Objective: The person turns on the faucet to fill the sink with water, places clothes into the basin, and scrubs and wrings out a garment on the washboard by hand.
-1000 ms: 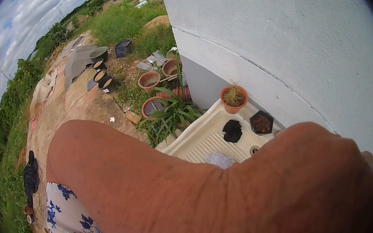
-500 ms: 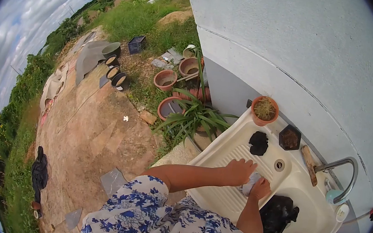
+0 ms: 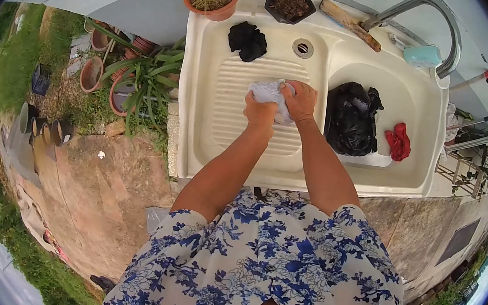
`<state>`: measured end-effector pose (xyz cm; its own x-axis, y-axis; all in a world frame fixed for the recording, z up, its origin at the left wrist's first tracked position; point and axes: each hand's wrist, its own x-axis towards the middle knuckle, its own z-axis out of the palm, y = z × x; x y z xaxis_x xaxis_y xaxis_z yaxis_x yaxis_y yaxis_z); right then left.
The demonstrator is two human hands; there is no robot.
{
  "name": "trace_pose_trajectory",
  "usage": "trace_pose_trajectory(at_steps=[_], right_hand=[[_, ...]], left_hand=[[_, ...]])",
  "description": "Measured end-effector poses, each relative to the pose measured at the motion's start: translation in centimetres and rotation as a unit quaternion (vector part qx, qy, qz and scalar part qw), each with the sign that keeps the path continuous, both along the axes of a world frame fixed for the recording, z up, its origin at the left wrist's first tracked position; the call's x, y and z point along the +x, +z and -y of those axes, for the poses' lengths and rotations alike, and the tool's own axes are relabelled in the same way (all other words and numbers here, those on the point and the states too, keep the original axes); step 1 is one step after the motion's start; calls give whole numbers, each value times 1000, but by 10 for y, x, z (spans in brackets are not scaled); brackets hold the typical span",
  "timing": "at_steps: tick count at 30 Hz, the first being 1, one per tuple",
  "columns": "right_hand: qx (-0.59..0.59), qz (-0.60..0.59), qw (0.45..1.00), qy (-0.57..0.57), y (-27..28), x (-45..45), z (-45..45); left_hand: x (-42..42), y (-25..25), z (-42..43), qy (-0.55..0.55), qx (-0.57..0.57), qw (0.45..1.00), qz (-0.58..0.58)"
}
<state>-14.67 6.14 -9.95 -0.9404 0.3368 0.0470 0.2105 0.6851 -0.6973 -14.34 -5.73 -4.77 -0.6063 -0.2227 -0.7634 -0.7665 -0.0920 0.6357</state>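
Note:
A pale grey-white cloth (image 3: 267,91) lies bunched on the ribbed washboard part (image 3: 231,130) of a cream sink. My left hand (image 3: 260,112) is closed on its near left side, fingers curled into the fabric. On the right end, my right hand (image 3: 300,101) grips the same cloth, knuckles up. Part of the cloth is hidden beneath both hands. A crumpled black cloth (image 3: 247,41) sits beyond them, left of the round drain (image 3: 303,48). In the right basin are a bulky black bundle (image 3: 353,120) and a small red cloth (image 3: 398,142).
Along the sink's back edge stand an orange plant pot (image 3: 227,7), a black hexagonal pot (image 3: 285,14), a wooden brush-like piece (image 3: 350,25), a curved metal tap (image 3: 420,3) and a turquoise container (image 3: 422,55). A long-leafed plant (image 3: 147,75) grows beside the sink's left edge.
My view has swung round from the yard to face the sink squarely. Both hands stay on the pale cloth over the ribs, and more of the cloth shows now.

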Motion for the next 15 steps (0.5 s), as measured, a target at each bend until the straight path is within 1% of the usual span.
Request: trace_pose_trajectory(at_steps=[1,2,3,4,5,6,7,8,9,11,12,13,14,15], right_hand=[[-27,-8,999,46,1,0,-2],[-194,103,976,-12,12,6,1],[-195,106,975,-15,24,14,4],[-312,131,940,-52,37,21,6],[-424,151,888,-89,49,28,9],[-426,152,887,-94,61,37,17],[-508,146,843,-100,73,48,26],[-585,139,792,-104,78,54,30],[-585,139,792,-106,70,59,27],[-441,244,855,-123,46,76,15],[-390,195,884,-169,41,76,4],[-364,144,900,-193,47,71,-8],[-284,94,945,-133,28,64,-26],[-223,77,966,-107,47,48,-29]], left_hand=[[-6,-14,7,-20,32,998,-59],[-16,-5,15,-91,11,988,-121],[-26,12,24,-161,-11,971,-179],[-36,38,31,-252,-86,938,-223],[-46,68,34,-341,-158,888,-265],[-54,95,35,-346,-157,887,-263],[-61,121,35,-485,-200,806,-274],[-64,132,34,-610,-239,702,-279],[-63,120,33,-612,-238,701,-278],[-57,59,36,-533,-119,802,-240],[-57,5,47,-471,-235,736,-425],[-62,10,51,-474,-237,735,-423],[-67,13,55,-418,-368,707,-436],[-69,15,56,-354,-489,663,-442]])
